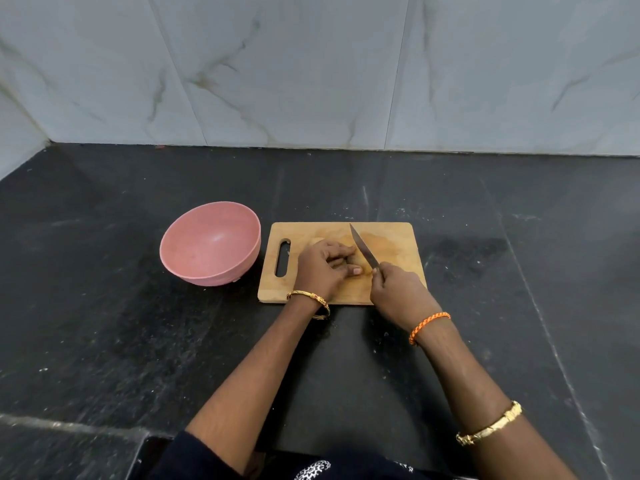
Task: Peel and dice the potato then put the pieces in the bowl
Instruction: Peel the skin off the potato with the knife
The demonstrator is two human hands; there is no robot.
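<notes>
now the left hand [323, 266] curls over the potato [360, 261] on the wooden cutting board [391, 237] — only a pale part shows. the right hand [394, 289] grips the knife [363, 249], blade touching the potato. the pink bowl [211, 244] stands left of the board on the dark tabletop [104, 306].

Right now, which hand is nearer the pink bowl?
Left. The left hand holds the potato on the cutting board beside the pink bowl; the right hand grips the knife farther away.
</notes>
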